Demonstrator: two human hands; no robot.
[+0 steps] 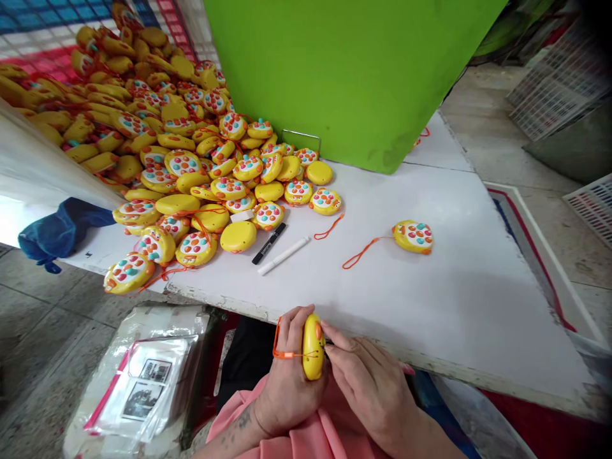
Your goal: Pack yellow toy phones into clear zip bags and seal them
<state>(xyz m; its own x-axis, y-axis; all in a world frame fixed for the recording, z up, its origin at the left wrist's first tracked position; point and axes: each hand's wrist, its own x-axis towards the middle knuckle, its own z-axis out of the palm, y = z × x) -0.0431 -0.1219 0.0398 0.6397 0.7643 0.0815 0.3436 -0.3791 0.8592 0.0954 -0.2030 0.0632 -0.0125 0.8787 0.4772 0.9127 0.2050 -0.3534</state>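
Observation:
My left hand (291, 370) is closed around a yellow plastic toy (312, 357), which stands on edge above my lap at the table's front edge. An orange wrist cord (285, 355) runs from the toy across my left fingers. Against the toy's right side, my right hand (366, 376) has its thumb and fingers pinched together. Something thin and dark shows at those fingertips, too small to name. On the table lies a similar toy (417, 237) with a white face, coloured dots and its own orange cord.
A large heap of the same toys (182, 159) covers the table's left side. Near it lie a black marker (268, 243), a white pen (284, 255) and a loose orange cord (329, 227). A green board (335, 76) stands behind. Plastic-wrapped papers (148, 382) rest at lower left.

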